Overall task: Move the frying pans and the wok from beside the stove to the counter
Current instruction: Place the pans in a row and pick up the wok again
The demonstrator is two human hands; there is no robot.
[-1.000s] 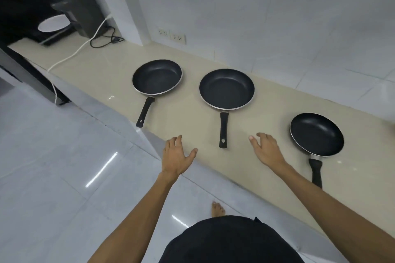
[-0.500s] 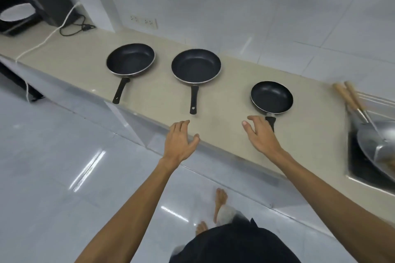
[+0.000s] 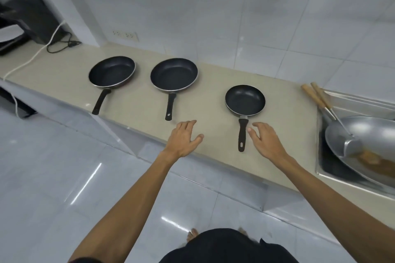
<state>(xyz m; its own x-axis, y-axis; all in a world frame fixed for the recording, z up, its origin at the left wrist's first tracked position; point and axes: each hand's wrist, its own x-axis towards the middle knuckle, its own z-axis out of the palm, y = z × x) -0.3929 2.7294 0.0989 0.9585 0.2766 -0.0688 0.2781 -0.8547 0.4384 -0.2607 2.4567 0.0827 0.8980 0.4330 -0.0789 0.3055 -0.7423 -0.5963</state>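
Three black frying pans stand in a row on the beige counter [image 3: 64, 83], handles toward me: a left pan [image 3: 112, 72], a middle pan [image 3: 174, 74] and a smaller right pan [image 3: 245, 100]. A steel wok [image 3: 367, 134] lies tilted at the far right on a dark stove, with wooden-handled utensils [image 3: 316, 98] resting in it. My left hand [image 3: 183, 139] hovers open over the counter's front edge, between the middle and right pans. My right hand [image 3: 265, 141] is open, fingers spread, just right of the small pan's handle [image 3: 242, 134], holding nothing.
A black appliance [image 3: 27, 19] with white and black cables [image 3: 62, 46] sits at the counter's far left. Wall sockets [image 3: 126, 35] are on the tiled wall behind. The steel stove frame [image 3: 352, 100] borders the counter on the right. Glossy tiled floor lies below.
The view has swung right, bringing the wok fully into sight. Both hands have shifted right along the counter; the right hand now sits beside the small pan's handle.
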